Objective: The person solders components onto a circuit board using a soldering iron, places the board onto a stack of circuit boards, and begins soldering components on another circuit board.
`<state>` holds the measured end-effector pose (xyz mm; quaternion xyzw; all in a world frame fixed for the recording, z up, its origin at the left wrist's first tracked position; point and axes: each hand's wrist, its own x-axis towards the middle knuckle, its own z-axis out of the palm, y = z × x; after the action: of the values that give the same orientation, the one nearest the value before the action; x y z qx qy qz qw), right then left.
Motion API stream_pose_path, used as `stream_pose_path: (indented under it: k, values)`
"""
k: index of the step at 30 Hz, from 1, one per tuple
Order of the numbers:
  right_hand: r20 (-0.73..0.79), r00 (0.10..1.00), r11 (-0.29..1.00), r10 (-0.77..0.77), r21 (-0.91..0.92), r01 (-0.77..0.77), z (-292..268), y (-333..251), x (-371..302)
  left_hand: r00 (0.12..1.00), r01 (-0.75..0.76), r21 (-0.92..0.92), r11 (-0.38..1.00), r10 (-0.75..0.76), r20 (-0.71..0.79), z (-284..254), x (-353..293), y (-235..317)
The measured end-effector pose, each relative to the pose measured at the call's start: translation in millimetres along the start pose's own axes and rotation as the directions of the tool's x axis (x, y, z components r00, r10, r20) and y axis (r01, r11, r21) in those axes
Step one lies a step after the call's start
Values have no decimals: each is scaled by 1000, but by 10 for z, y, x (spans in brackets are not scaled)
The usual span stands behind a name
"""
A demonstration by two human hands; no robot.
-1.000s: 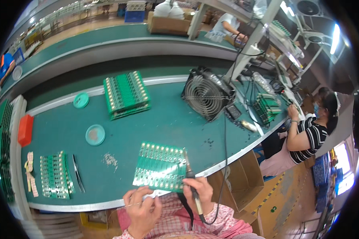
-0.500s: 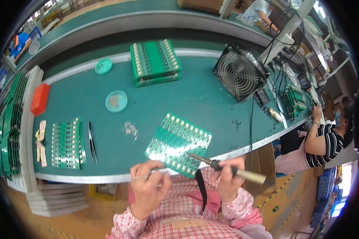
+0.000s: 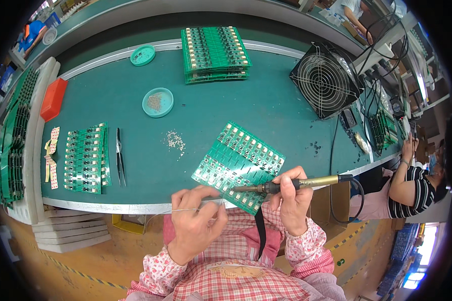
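Observation:
My right hand (image 3: 295, 203) grips a soldering iron (image 3: 314, 181) by its handle, the iron pointing left. Its tip is at the lower part of a green circuit board (image 3: 242, 161), which lies tilted at the table's near edge with rows of small parts on it. Pinched in my left hand (image 3: 196, 223) is a thin solder wire (image 3: 159, 213), whose end reaches the board close to the iron tip. Whether the wire touches the tip is too small to tell. My left fingertips are at the board's lower left edge.
Left of the board are loose small parts (image 3: 175, 141), tweezers (image 3: 119, 156) and more boards (image 3: 83, 160). Behind stand a round dish (image 3: 145, 104) of parts, a board stack (image 3: 216, 52) and a black fan (image 3: 326, 83). A red box (image 3: 53, 99) sits far left. A co-worker (image 3: 412, 180) sits right.
The iron has swung to lie nearly level, its tip lower on the board. My left hand has brought the wire to the board. The whole view has shifted, with the table sitting higher.

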<state>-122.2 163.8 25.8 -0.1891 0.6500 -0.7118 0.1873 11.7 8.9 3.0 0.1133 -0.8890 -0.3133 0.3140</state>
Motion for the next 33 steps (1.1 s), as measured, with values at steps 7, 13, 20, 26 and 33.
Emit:
stream_pose_path:
  k: [7,13,20,26,33]
  values:
    - [11,999,999,40,8,-40,5,29,56,1000,-6,0,1000,6,-3,12,16,0]
    - [11,998,998,67,20,-67,4,39,68,1000,9,23,1000,-9,-5,24,21,13]
    - [-98,995,1000,16,-15,-17,-8,40,112,1000,17,-6,1000,-17,-2,6,9,-7]
    - [-255,964,996,-71,30,81,-374,-55,36,999,-44,-58,997,42,-24,66,46,-11]
    - [-580,667,878,-468,-214,429,-1230,-372,333,994,-111,5,994,111,10,-24,-14,2]
